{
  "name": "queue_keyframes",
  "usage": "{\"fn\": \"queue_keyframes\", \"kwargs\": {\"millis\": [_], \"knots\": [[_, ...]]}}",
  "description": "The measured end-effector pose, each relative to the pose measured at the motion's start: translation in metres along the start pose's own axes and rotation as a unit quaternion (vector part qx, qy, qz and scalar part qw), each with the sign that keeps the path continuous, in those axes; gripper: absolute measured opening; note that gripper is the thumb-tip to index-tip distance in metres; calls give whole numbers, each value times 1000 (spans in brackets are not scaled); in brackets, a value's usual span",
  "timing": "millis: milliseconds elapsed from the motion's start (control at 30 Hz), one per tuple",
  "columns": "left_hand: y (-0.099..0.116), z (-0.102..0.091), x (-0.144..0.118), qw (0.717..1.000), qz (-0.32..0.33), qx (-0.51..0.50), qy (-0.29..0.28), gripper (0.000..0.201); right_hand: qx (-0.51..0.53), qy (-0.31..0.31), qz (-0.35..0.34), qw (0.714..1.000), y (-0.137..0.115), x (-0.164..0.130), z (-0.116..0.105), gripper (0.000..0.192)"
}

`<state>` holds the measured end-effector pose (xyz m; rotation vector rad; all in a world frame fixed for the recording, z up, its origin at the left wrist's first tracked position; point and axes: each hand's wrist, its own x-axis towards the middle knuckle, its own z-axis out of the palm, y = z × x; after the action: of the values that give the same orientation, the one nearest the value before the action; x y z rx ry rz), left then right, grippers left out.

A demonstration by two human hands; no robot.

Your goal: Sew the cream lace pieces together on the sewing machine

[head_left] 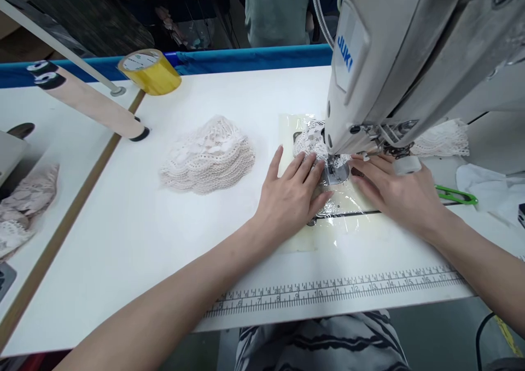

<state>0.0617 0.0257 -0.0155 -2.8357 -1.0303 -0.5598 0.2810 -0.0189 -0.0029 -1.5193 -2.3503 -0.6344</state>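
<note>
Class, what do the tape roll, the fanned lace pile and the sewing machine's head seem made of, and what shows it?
Tape roll: probably plastic film, glossy yellow with highlights. Lace pile: matte textile, its holes and scalloped edges showing; fibre unclear. Machine head: likely painted metal, smooth, pale, softly shiny.

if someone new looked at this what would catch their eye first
The bulky sewing machine head, marked JUKI, would probably come first, at the upper right. Just below it, the left hand and right hand flank the presser foot, with white lace beside it. The yellow tape roll also stands out, toward the upper left.
</note>
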Motion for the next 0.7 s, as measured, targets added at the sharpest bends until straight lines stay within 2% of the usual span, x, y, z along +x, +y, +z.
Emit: {"fn": "queue_keyframes", "kwargs": {"millis": [200, 300, 433, 533, 567, 633, 700], "knots": [[4, -9, -1, 996, 26, 88, 18, 42, -3, 21, -19, 1000, 1, -1, -2, 25], [10, -17, -5, 993, 36, 116, 1, 36, 7, 18, -17, 1000, 1, -1, -4, 24], [23, -31, -16, 995, 80, 41, -36, 29, 46, 22, -6, 999, 0, 0, -5, 24], [27, -39, -20, 988, 140, -58, -33, 40, 103, 23, 4, 994, 0, -2, -3, 23], [25, -40, -20, 988, 133, -70, -20, 43, 124, 16, 11, 992, 0, -3, -2, 23], [19, -39, -16, 997, 68, -46, -7, 36, 170, -7, 28, 985, 1, -4, 0, 24], [11, -35, -12, 999, -5, -14, -45, 29, 216, -18, 48, 975, 1, -5, -1, 26]]}}
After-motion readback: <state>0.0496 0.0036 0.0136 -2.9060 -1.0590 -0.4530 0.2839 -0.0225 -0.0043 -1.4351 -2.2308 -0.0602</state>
